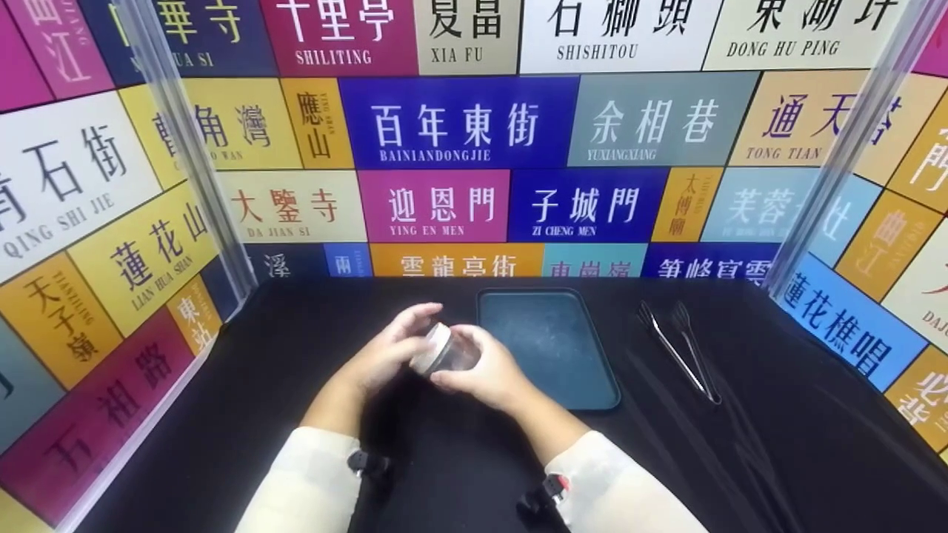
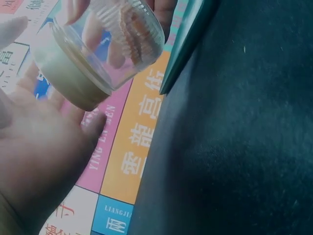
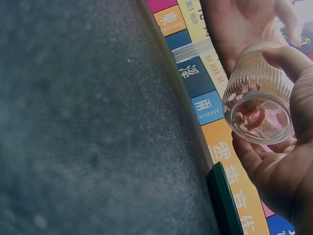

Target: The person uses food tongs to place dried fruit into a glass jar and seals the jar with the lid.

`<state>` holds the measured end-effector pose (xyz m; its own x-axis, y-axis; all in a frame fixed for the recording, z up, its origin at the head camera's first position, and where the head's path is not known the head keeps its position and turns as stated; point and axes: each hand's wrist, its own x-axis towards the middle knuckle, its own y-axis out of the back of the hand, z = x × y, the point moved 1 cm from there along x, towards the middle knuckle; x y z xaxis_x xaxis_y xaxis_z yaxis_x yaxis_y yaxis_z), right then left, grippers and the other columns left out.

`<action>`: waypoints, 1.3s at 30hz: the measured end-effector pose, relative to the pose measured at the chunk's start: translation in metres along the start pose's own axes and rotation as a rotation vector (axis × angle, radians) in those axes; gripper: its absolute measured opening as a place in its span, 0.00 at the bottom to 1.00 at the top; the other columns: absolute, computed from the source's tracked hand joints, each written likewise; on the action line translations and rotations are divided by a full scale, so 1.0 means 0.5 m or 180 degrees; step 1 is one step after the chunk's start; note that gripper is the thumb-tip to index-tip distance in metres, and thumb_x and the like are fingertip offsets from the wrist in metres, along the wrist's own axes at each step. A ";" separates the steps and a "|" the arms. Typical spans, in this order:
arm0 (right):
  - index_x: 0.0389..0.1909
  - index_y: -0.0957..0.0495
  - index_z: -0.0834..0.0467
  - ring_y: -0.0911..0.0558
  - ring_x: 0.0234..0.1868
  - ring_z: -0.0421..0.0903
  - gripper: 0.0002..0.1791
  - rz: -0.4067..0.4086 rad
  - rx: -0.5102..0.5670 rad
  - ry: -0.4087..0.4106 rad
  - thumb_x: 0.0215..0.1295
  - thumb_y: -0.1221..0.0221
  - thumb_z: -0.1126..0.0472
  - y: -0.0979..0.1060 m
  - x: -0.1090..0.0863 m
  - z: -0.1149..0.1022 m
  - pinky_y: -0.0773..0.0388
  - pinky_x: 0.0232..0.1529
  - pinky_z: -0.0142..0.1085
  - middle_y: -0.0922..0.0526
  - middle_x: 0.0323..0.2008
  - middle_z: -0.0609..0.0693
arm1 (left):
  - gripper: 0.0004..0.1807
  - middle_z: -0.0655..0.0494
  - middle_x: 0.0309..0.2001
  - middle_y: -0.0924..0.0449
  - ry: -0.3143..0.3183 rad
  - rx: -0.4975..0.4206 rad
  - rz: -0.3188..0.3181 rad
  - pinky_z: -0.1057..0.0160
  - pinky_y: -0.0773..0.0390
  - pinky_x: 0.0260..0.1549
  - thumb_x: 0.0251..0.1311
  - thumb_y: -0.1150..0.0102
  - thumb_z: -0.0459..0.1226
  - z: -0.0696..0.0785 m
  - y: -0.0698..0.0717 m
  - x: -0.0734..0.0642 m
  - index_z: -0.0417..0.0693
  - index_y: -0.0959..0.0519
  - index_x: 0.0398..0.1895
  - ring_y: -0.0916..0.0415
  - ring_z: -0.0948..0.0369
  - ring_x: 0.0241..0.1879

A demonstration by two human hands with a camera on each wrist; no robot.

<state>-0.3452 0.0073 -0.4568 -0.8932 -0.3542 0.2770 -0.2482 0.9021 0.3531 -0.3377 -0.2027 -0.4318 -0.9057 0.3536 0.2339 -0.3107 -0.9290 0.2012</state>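
Note:
A clear ribbed glass jar (image 1: 462, 355) with a pale lid (image 2: 71, 73) is held up above the black table, tilted with its lid toward the left hand. Through the glass, a few reddish-brown pieces (image 3: 253, 115) show inside. My right hand (image 1: 498, 370) grips the jar's body, thumb on one side and fingers round the other. My left hand (image 1: 389, 357) is at the lid, its fingers spread and fairly straight around it. In the left wrist view, a gap shows between the left palm and the lid.
A dark teal tray (image 1: 548, 348) lies on the black tablecloth (image 1: 437, 466), just beyond the right hand. Metal tongs (image 1: 685, 352) lie spread to its right. Panels with colourful printed signs (image 1: 459, 122) stand behind and on both sides, with clear posts at the corners.

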 end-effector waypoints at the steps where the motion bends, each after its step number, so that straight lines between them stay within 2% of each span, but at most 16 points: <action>1: 0.71 0.26 0.58 0.15 0.59 0.49 0.46 -0.0003 0.0042 0.0011 0.50 0.18 0.54 0.000 0.000 0.000 0.16 0.64 0.44 0.16 0.65 0.56 | 0.35 0.41 0.77 0.32 0.0094 0.0196 0.0139 0.54 0.27 0.73 0.70 0.40 0.38 0.002 -0.001 0.000 0.42 0.35 0.79 0.32 0.47 0.74; 4: 0.70 0.26 0.60 0.15 0.60 0.51 0.45 -0.0012 0.0162 0.0044 0.50 0.18 0.57 -0.002 0.001 0.001 0.15 0.64 0.43 0.17 0.65 0.58 | 0.31 0.43 0.70 0.23 0.0322 0.0693 0.0406 0.47 0.27 0.74 0.74 0.38 0.48 0.003 -0.008 0.002 0.43 0.27 0.73 0.25 0.48 0.70; 6: 0.70 0.26 0.60 0.15 0.61 0.51 0.46 -0.0030 0.0210 0.0020 0.50 0.18 0.58 -0.002 0.001 0.001 0.14 0.64 0.42 0.17 0.65 0.58 | 0.30 0.44 0.67 0.19 0.0376 0.0817 0.0438 0.45 0.27 0.73 0.73 0.38 0.50 0.001 -0.010 0.002 0.43 0.24 0.70 0.23 0.49 0.67; 10: 0.70 0.26 0.58 0.15 0.61 0.50 0.46 -0.0037 0.0121 0.0013 0.49 0.17 0.56 -0.003 0.001 0.002 0.16 0.65 0.42 0.17 0.65 0.56 | 0.28 0.45 0.66 0.19 0.0304 0.0623 0.0291 0.54 0.23 0.67 0.69 0.39 0.41 -0.001 -0.011 0.000 0.42 0.25 0.70 0.23 0.51 0.64; 13: 0.71 0.26 0.59 0.16 0.62 0.50 0.48 -0.0047 0.0066 0.0002 0.48 0.17 0.55 -0.004 0.000 0.002 0.17 0.67 0.42 0.18 0.66 0.56 | 0.33 0.42 0.65 0.20 0.0119 0.0391 0.0101 0.61 0.21 0.59 0.57 0.41 0.30 -0.002 -0.010 0.000 0.41 0.27 0.70 0.24 0.50 0.61; 15: 0.72 0.27 0.60 0.16 0.64 0.51 0.49 -0.0057 0.0061 -0.0013 0.48 0.17 0.55 -0.004 -0.001 0.001 0.18 0.69 0.43 0.18 0.67 0.57 | 0.34 0.41 0.63 0.20 -0.0026 0.0259 -0.0013 0.61 0.20 0.56 0.52 0.42 0.25 -0.003 -0.009 0.001 0.41 0.26 0.68 0.24 0.50 0.59; 19: 0.73 0.28 0.59 0.17 0.64 0.51 0.51 -0.0046 0.0000 -0.0032 0.48 0.16 0.52 -0.003 -0.003 -0.001 0.19 0.70 0.45 0.19 0.69 0.57 | 0.31 0.40 0.62 0.21 -0.0310 0.0193 -0.0162 0.60 0.19 0.57 0.49 0.39 0.22 -0.003 -0.006 0.003 0.39 0.24 0.61 0.24 0.51 0.59; 22: 0.72 0.27 0.57 0.17 0.63 0.51 0.50 -0.0016 -0.0051 -0.0043 0.48 0.16 0.50 -0.002 -0.003 -0.003 0.19 0.70 0.46 0.18 0.68 0.56 | 0.30 0.39 0.67 0.25 -0.0422 0.0008 -0.0228 0.59 0.22 0.63 0.47 0.40 0.20 -0.004 -0.004 0.004 0.33 0.26 0.59 0.26 0.49 0.65; 24: 0.71 0.26 0.56 0.17 0.62 0.50 0.49 -0.0003 -0.0057 -0.0056 0.47 0.16 0.50 -0.002 -0.002 -0.003 0.19 0.69 0.46 0.18 0.67 0.55 | 0.31 0.38 0.72 0.29 -0.0390 -0.0113 -0.0172 0.56 0.26 0.69 0.47 0.43 0.20 -0.004 -0.005 0.005 0.29 0.28 0.61 0.29 0.46 0.71; 26: 0.71 0.26 0.56 0.16 0.61 0.50 0.49 0.0011 -0.0061 -0.0048 0.47 0.16 0.50 -0.002 -0.001 -0.003 0.18 0.67 0.46 0.17 0.66 0.55 | 0.30 0.38 0.73 0.29 -0.0267 -0.0007 0.0014 0.53 0.27 0.72 0.55 0.43 0.24 -0.002 -0.007 0.006 0.30 0.29 0.65 0.30 0.45 0.73; 29: 0.70 0.25 0.56 0.16 0.59 0.48 0.47 0.0021 -0.0022 -0.0022 0.47 0.16 0.53 -0.002 0.000 0.001 0.17 0.66 0.43 0.17 0.64 0.54 | 0.25 0.42 0.69 0.23 0.0022 0.0690 0.0392 0.49 0.25 0.72 0.71 0.40 0.40 0.000 -0.013 0.007 0.39 0.25 0.68 0.25 0.47 0.70; 31: 0.69 0.25 0.57 0.15 0.60 0.48 0.46 0.0022 0.0016 0.0003 0.47 0.16 0.54 -0.002 0.001 0.003 0.17 0.65 0.42 0.16 0.64 0.54 | 0.28 0.45 0.65 0.19 0.0218 0.1124 0.0517 0.46 0.22 0.70 0.73 0.38 0.52 0.001 -0.018 0.007 0.44 0.23 0.67 0.21 0.49 0.66; 33: 0.69 0.25 0.57 0.16 0.60 0.47 0.46 0.0005 0.0060 0.0016 0.48 0.16 0.55 -0.002 0.002 0.004 0.16 0.65 0.41 0.16 0.63 0.54 | 0.30 0.48 0.63 0.18 0.0320 0.1301 0.0533 0.45 0.22 0.69 0.72 0.36 0.56 0.001 -0.021 0.007 0.47 0.21 0.66 0.19 0.51 0.63; 35: 0.69 0.25 0.57 0.16 0.60 0.47 0.46 0.0002 0.0064 0.0016 0.47 0.16 0.56 -0.002 0.003 0.005 0.16 0.66 0.41 0.16 0.63 0.54 | 0.29 0.48 0.63 0.17 0.0326 0.1189 0.0484 0.46 0.21 0.69 0.71 0.35 0.53 0.002 -0.023 0.006 0.47 0.22 0.67 0.19 0.51 0.63; 39: 0.69 0.25 0.58 0.16 0.61 0.48 0.47 0.0010 0.0006 -0.0009 0.46 0.16 0.54 -0.002 0.003 0.004 0.17 0.67 0.42 0.17 0.64 0.55 | 0.28 0.46 0.62 0.18 0.0146 0.0758 0.0339 0.53 0.19 0.62 0.64 0.35 0.39 0.002 -0.020 0.004 0.45 0.24 0.68 0.20 0.52 0.60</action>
<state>-0.3469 0.0064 -0.4587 -0.8950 -0.3507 0.2755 -0.2460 0.9036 0.3507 -0.3360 -0.1925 -0.4326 -0.9434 0.2450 0.2234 -0.1414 -0.9068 0.3972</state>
